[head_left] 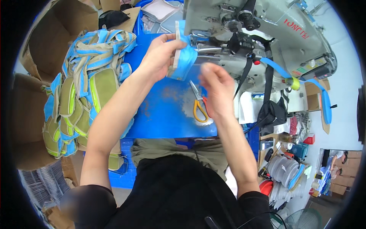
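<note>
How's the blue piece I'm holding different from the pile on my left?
The blue piece is single, held up at the sewing machine in the left hand. The pile holds many pieces, lying untouched on the table, with olive-green panels showing. Both share bright blue fabric.

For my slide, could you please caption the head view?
Left hand holds a blue fabric piece at the sewing machine; right hand hovers beside it.
</note>
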A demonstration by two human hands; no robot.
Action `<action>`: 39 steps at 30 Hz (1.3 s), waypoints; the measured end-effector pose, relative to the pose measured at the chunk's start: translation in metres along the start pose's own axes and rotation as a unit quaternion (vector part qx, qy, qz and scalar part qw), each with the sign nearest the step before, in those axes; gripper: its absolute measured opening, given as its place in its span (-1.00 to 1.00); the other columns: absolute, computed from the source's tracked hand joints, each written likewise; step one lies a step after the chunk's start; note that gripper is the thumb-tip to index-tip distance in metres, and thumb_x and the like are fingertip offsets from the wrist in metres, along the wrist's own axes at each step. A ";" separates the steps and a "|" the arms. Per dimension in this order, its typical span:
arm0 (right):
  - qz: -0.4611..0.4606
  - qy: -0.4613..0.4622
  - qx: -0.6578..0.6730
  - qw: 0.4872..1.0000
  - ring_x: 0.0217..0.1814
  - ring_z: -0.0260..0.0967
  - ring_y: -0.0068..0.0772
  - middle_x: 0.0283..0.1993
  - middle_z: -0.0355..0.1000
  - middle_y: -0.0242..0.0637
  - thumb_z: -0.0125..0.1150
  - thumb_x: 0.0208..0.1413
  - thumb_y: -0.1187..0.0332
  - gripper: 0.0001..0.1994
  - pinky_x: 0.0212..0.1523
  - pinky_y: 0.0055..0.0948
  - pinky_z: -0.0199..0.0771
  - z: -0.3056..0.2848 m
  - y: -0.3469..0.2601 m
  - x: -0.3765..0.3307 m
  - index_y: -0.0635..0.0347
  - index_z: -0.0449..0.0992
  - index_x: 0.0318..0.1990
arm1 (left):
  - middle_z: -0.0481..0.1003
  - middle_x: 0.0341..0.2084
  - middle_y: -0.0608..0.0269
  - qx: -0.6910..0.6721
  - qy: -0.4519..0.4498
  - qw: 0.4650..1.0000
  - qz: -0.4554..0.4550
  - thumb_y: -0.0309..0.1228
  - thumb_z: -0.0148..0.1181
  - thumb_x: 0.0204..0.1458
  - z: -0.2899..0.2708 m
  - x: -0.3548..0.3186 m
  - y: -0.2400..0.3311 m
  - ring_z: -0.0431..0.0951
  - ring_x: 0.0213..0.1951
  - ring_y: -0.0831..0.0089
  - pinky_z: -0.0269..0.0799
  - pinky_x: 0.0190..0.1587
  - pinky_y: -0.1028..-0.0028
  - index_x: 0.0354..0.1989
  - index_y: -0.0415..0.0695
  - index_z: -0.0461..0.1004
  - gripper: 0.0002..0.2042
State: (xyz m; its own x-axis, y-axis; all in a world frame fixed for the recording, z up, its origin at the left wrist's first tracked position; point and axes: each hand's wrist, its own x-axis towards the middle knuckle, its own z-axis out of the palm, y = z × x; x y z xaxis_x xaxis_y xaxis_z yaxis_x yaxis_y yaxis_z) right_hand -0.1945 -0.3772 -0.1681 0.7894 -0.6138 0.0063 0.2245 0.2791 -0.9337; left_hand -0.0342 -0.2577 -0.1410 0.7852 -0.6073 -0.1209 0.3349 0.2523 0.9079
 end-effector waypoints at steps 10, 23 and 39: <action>-0.472 0.260 -0.408 0.737 0.03 0.49 -0.45 0.01 0.58 -0.24 0.37 0.28 0.34 -0.64 0.15 -0.43 0.44 -0.203 -0.281 0.088 0.35 0.55 0.13 | 0.60 -0.14 0.18 -0.023 -0.007 1.000 0.011 -0.43 0.29 0.18 -0.015 -0.013 -0.003 0.64 -0.16 0.49 0.59 -0.06 0.42 0.09 -0.31 0.44 -0.65; -0.247 0.185 -0.197 0.931 -0.03 0.56 -0.37 0.01 0.60 -0.19 0.09 0.46 0.06 -0.55 0.06 -0.32 0.54 -0.357 -0.332 0.195 0.35 0.55 0.10 | 0.63 -0.35 0.32 -0.027 0.006 0.999 0.032 -0.35 0.37 0.21 -0.010 -0.023 -0.029 0.61 -0.36 0.59 0.50 -0.33 0.55 -0.14 -0.17 0.54 -0.81; -0.046 -0.130 -0.653 0.745 0.07 0.49 0.17 0.24 0.33 0.00 0.49 0.03 0.43 -0.34 0.07 -0.07 0.52 -0.108 0.086 -0.055 0.16 0.37 0.32 | 0.65 -0.11 0.15 -0.208 0.097 0.969 -0.096 -0.34 0.14 0.37 -0.088 -0.117 -0.047 0.67 -0.07 0.36 0.59 0.08 0.29 0.05 -0.20 0.52 -0.77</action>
State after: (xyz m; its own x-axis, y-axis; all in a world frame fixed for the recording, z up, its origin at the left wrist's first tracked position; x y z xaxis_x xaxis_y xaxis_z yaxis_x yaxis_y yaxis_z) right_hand -0.2805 -0.3990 -0.2872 0.9274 -0.3742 0.0031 -0.3276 -0.8159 -0.4765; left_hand -0.0967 -0.1322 -0.2049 0.7576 -0.5298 -0.3812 0.6331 0.4546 0.6265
